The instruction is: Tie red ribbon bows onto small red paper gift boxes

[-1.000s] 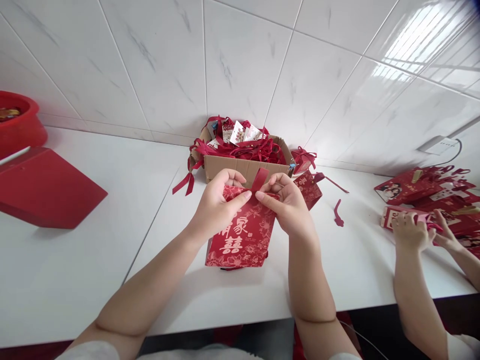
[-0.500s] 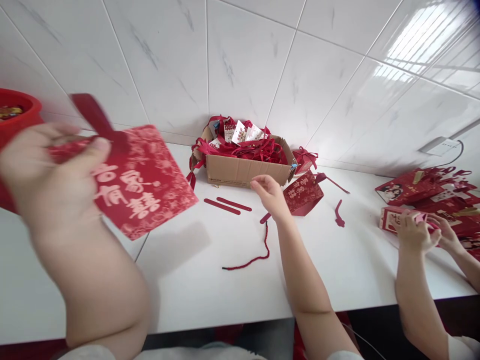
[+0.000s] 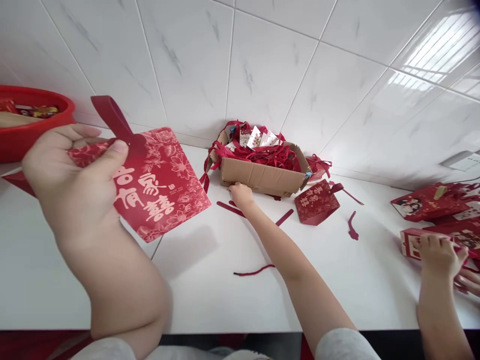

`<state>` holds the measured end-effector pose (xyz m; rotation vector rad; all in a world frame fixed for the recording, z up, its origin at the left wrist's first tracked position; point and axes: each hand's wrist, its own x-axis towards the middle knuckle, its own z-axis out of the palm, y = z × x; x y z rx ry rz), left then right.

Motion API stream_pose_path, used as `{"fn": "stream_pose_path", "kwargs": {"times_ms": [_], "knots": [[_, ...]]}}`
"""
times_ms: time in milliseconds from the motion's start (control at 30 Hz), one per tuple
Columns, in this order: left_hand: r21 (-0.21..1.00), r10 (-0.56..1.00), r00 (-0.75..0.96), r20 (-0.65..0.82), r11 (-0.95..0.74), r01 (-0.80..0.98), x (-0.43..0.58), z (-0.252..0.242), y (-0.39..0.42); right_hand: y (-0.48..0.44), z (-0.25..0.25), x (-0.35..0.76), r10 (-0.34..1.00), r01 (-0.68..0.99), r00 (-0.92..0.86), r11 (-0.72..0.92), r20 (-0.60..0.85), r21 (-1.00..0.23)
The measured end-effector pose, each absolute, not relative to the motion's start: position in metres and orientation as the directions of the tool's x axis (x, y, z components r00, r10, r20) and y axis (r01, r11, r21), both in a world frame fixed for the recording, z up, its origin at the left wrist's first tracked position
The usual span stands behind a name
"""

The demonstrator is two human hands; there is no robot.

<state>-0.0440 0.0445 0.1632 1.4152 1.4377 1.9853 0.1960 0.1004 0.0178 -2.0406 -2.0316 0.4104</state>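
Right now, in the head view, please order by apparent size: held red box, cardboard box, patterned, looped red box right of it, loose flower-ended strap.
Largest: held red box and cardboard box, unranked, since the held one is nearer the camera.
Then: looped red box.
Smallest: loose flower-ended strap.

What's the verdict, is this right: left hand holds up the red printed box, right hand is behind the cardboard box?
Not quite: the head view shows the right hand in front of the cardboard box, not behind it. The left hand does hold up the red printed box.
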Motion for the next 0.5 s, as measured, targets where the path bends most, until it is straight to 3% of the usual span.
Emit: {"fn": "stream_pose_path", "kwargs": {"times_ms": [133,367,400,433,500], "knots": [[0.819,0.657,-0.508,0.557,-0.539,0.200,-0.036,0.172,0.037,0.095,0.016,0.198,0.999,0.915,0.032,-0.031,-0.005,-0.402],[0.899,0.799,-0.422,0.428,-0.425,0.106,-0.012,0.180,0.031,0.043,0.059,0.222,0.987,0.710,0.055,0.069,0.153,-0.701],[0.916,0.838,-0.376,0.395,-0.392,0.088,-0.005,0.180,0.030,0.030,0.071,0.226,0.978,0.645,0.067,0.110,0.199,-0.757],[0.929,0.872,-0.326,0.365,-0.361,0.075,0.003,0.180,0.028,0.016,0.084,0.229,0.951,0.444,0.127,0.199,0.281,-0.874],[0.945,0.921,-0.213,0.326,-0.317,0.073,0.020,0.179,0.022,-0.015,0.109,0.234,0.885,0.158,0.226,0.379,0.407,-0.912]]}}
